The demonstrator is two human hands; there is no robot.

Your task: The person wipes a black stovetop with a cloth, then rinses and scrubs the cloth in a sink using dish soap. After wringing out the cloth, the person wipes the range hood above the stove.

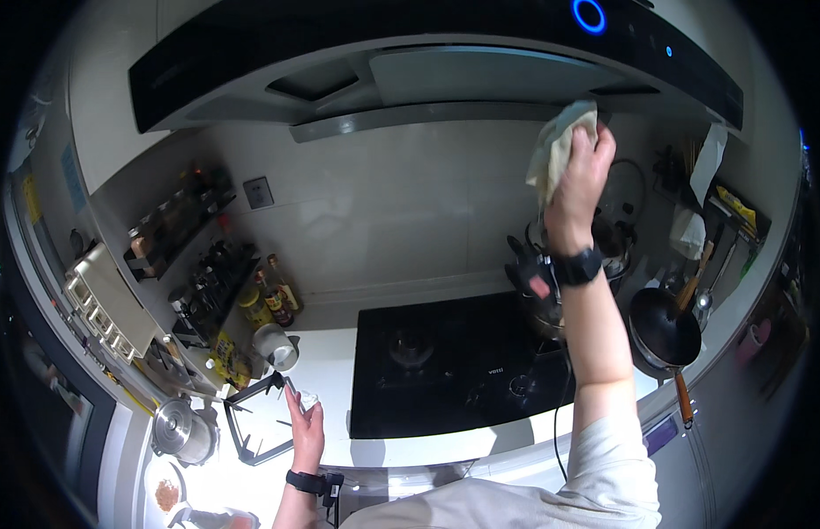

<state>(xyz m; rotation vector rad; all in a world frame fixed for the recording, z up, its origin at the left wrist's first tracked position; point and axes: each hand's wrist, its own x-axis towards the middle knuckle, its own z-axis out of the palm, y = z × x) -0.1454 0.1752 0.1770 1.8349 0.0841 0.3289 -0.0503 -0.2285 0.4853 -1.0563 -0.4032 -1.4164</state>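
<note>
A pale cloth [562, 145] is gripped in my right hand [584, 178], raised at the right, just under the range hood [449, 73] and in front of the backsplash wall. Low at the left, my left hand [307, 423] is at a dark metal pan support [241, 433] lying on the white counter. A small crumpled white thing [308, 400] shows by its fingers; whether the hand grips either one cannot be told. Between the hands lies the black glass gas hob [449, 364], without a pan support on its left burner.
Sauce bottles [277, 301] and a white container [275, 347] stand behind the left hand. A lidded steel pot [178, 430] is at the far left. Racks hold jars and bottles. A wok [664, 327] hangs at the right; more cookware stands behind my right forearm.
</note>
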